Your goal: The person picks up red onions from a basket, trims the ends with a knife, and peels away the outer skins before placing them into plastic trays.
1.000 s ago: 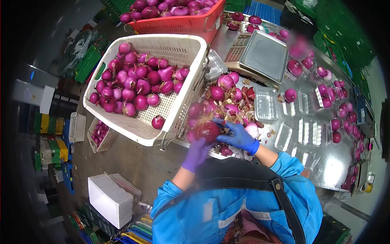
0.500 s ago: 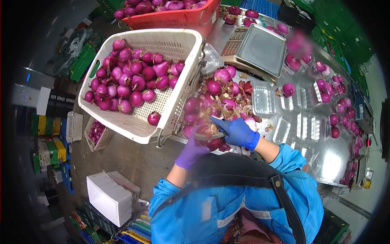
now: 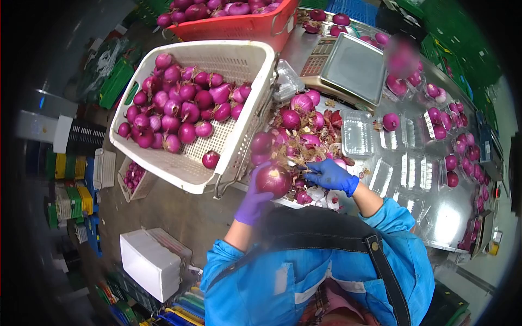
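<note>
My left hand (image 3: 254, 196), in a purple-blue glove, is wrapped round a large red onion (image 3: 273, 181) at the table's near edge. Just right of it my right hand (image 3: 333, 177), in a blue glove, has its fingers closed; a thin dark thing shows at the fingertips, too small to name. Beyond both hands lies a heap of onions with dry skins and roots (image 3: 310, 139). An empty clear plastic tray (image 3: 357, 133) sits behind my right hand.
A white basket (image 3: 239, 146) of onions stands at the left, a red crate (image 3: 234, 27) of onions behind it. A scale (image 3: 353, 68) is at the back. Clear packs, some with onions (image 3: 390, 121), cover the metal table (image 3: 435, 217) at the right.
My left hand has turned the onion up into clear view. My right hand has drawn a little to the right, and the blade seen across the onion before no longer shows there.
</note>
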### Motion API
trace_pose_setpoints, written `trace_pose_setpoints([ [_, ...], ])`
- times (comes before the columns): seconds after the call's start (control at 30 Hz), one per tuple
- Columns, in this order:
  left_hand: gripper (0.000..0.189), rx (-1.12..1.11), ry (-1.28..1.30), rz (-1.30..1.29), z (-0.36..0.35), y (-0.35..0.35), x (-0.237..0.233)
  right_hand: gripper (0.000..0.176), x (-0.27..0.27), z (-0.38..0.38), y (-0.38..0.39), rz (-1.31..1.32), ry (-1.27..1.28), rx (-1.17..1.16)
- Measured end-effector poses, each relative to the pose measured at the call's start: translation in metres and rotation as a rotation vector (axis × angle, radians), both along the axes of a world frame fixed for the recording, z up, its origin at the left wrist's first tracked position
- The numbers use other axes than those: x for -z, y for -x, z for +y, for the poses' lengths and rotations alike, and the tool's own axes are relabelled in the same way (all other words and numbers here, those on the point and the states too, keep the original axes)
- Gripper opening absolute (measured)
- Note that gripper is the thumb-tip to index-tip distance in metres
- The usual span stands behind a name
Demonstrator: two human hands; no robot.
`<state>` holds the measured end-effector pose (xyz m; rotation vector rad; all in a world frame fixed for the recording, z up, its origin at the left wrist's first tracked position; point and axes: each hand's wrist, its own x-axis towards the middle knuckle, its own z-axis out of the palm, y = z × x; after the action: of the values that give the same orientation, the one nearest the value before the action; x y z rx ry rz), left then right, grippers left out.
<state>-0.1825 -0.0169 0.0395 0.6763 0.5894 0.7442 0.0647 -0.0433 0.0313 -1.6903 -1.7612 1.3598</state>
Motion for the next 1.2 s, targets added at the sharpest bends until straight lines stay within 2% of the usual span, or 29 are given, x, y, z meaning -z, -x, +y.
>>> trace_pose_setpoints([
  [0.03,0.085,0.016,-0.002,-0.002,-0.001,-0.003,0.002,0.043,-0.003,-0.001,0.006,0.327,0.086,0.094],
  [0.07,0.086,0.011,0.087,-0.077,-0.003,-0.008,0.004,0.043,-0.002,-0.001,0.010,0.325,0.082,0.112],
  [0.1,0.087,0.006,0.178,-0.149,-0.004,-0.013,0.005,0.041,0.001,-0.002,0.015,0.337,-0.104,0.143],
  [0.13,0.090,0.029,0.119,-0.121,-0.003,-0.016,0.006,0.039,0.003,-0.002,0.016,0.344,-0.290,0.172],
  [0.17,0.090,0.045,0.125,-0.122,-0.003,-0.019,0.007,0.039,0.003,-0.005,0.013,0.340,-0.288,0.188],
  [0.23,0.091,0.069,-0.143,-0.015,-0.002,-0.025,-0.003,0.035,-0.007,-0.007,0.010,0.067,-0.390,0.137],
  [0.27,0.091,0.072,-0.139,-0.016,0.000,-0.027,-0.001,0.034,-0.015,-0.009,0.007,0.000,-0.435,0.110],
  [0.3,0.091,0.081,-0.247,-0.003,0.002,-0.027,0.001,0.034,-0.012,-0.008,0.005,0.000,-0.432,0.111],
  [0.33,0.091,0.088,-0.356,0.010,0.004,-0.027,0.003,0.035,-0.006,-0.007,0.003,0.090,-0.306,0.137],
  [0.37,0.091,0.087,-0.356,0.012,0.005,-0.026,0.004,0.037,0.000,-0.006,0.001,0.181,-0.179,0.160],
  [0.43,0.089,0.051,-0.507,0.117,0.006,-0.025,0.006,0.036,0.008,-0.005,-0.001,0.241,-0.207,0.161],
  [0.5,0.092,0.057,-0.515,0.139,0.009,-0.021,0.010,0.036,0.002,-0.005,0.000,0.302,-0.234,0.162],
  [0.57,0.096,0.069,-0.524,0.160,0.009,-0.019,0.011,0.046,-0.025,-0.004,0.002,0.520,0.198,0.205],
  [0.6,0.096,0.078,-0.538,0.197,0.009,-0.019,0.009,0.046,-0.027,-0.004,0.005,0.522,0.200,0.205],
  [0.67,0.096,0.090,-0.552,0.233,0.010,-0.020,0.004,0.055,-0.029,-0.005,0.012,0.693,0.241,0.156],
  [0.73,0.092,0.093,-1.212,0.673,0.016,-0.022,-0.007,0.060,-0.025,-0.003,0.019,0.784,0.249,0.195],
  [0.77,0.092,0.090,-1.214,0.672,0.012,-0.026,-0.007,0.066,-0.019,-0.003,0.021,0.876,0.258,0.231],
  [0.8,0.095,-0.054,-0.850,0.489,0.005,-0.035,-0.006,0.071,-0.005,-0.003,0.025,0.963,0.109,0.249],
  [0.83,0.098,-0.190,-0.485,0.301,0.001,-0.038,-0.006,0.071,0.002,-0.001,0.031,0.961,0.107,0.242],
  [0.87,0.098,-0.035,-0.328,0.136,0.001,-0.034,-0.005,0.071,0.008,0.000,0.038,0.902,-0.149,0.306],
  [0.9,0.098,-0.046,-0.330,0.136,0.001,-0.033,-0.003,0.071,0.010,0.001,0.044,0.834,-0.403,0.365],
  [0.97,0.098,-0.062,-0.011,-0.021,0.001,-0.031,0.000,0.066,0.011,-0.002,0.044,0.755,-0.341,0.335],
  [1.03,0.097,-0.100,-0.072,0.001,0.005,-0.030,-0.005,0.061,-0.008,-0.003,0.035,0.610,-0.187,0.235],
  [1.07,0.096,-0.092,-0.149,0.107,0.004,-0.029,-0.009,0.055,-0.005,0.000,0.032,0.636,-0.140,0.265],
  [1.1,0.094,-0.080,-0.224,0.212,0.004,-0.029,-0.012,0.055,-0.012,0.001,0.031,0.634,-0.138,0.266],
  [1.17,0.092,-0.072,-0.269,0.250,0.003,-0.029,-0.012,0.048,-0.034,0.001,0.031,0.582,-0.129,0.223],
  [1.2,0.092,-0.065,-0.312,0.261,0.003,-0.029,-0.012,0.047,-0.027,0.006,0.031,0.458,-0.176,0.175],
])
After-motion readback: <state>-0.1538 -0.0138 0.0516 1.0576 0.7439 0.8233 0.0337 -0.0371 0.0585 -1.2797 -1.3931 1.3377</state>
